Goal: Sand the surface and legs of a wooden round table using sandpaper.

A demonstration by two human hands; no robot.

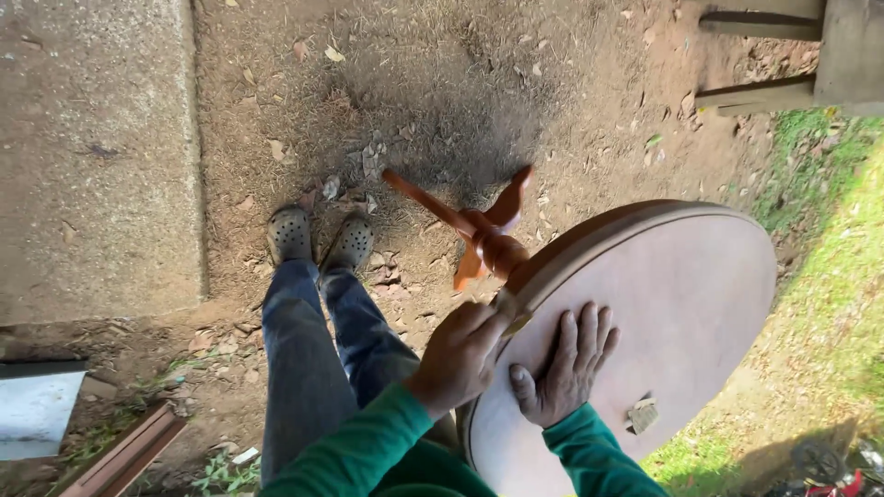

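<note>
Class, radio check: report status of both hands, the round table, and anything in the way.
Left hand gripping the rim of the round wooden table, tipped on its side. Right hand flat on the tabletop. Small sanding block resting on top; pedestal legs clear of ground.

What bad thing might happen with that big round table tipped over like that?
The round table top stands on its edge, steadied only by the left hand at the rim and the right hand flat on its face; it might roll or fall. The pedestal legs stick out near the person's feet and could knock them.
</note>
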